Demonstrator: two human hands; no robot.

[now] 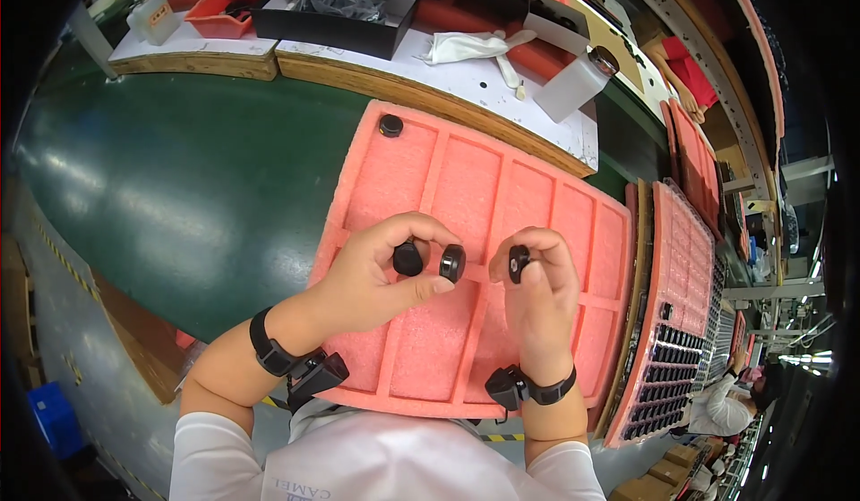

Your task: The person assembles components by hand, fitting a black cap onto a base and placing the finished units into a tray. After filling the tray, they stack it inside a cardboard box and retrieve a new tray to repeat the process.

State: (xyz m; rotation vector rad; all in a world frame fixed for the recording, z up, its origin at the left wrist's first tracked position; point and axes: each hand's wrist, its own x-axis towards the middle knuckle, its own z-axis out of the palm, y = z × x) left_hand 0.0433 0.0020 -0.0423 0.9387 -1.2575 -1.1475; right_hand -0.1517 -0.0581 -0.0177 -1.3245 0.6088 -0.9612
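Note:
Above a pink foam tray (pixel 430 392) with square compartments, my left hand (pixel 376 263) pinches a small black round part (pixel 452 263), thick like a disc, between thumb and fingertip. A second black round part (pixel 408 257) is tucked in the curled fingers of the same hand. My right hand (pixel 542 290) is closed on a smaller black piece (pixel 519 264), held just right of the left hand's disc and apart from it. One more black round piece (pixel 391 125) lies in the tray's far left compartment. What the pieces are exactly, I cannot tell.
Beyond the tray, a white-topped ledge (pixel 358 64) carries a black box (pixel 331 26) of plastic bags, a red bin (pixel 228 8), white gloves (pixel 470 47) and a translucent bottle (pixel 578 80). To the right stands a tray with rows of black parts (pixel 667 371). Green tabletop (pixel 179 178) extends left.

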